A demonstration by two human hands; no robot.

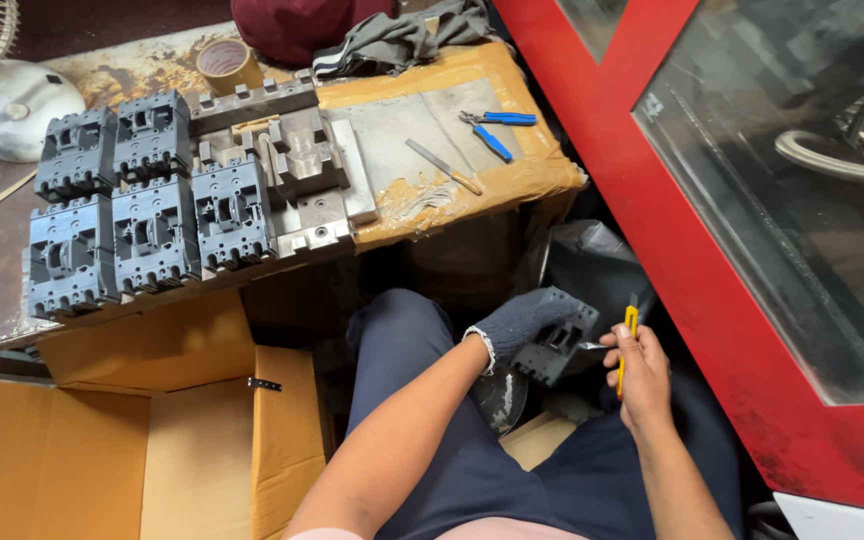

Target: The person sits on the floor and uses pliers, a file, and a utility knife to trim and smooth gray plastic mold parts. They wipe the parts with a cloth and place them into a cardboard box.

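My left hand, in a grey knit glove, grips a dark grey moulded plastic housing above my lap. My bare right hand holds a yellow utility knife upright, its blade touching the housing's right edge. Several matching dark grey housings lie in rows on the workbench at the left.
A metal fixture block sits on the bench, with a file, blue-handled pliers and a tape roll. An open cardboard box stands at lower left. A red-framed machine door is at right. A fan base sits far left.
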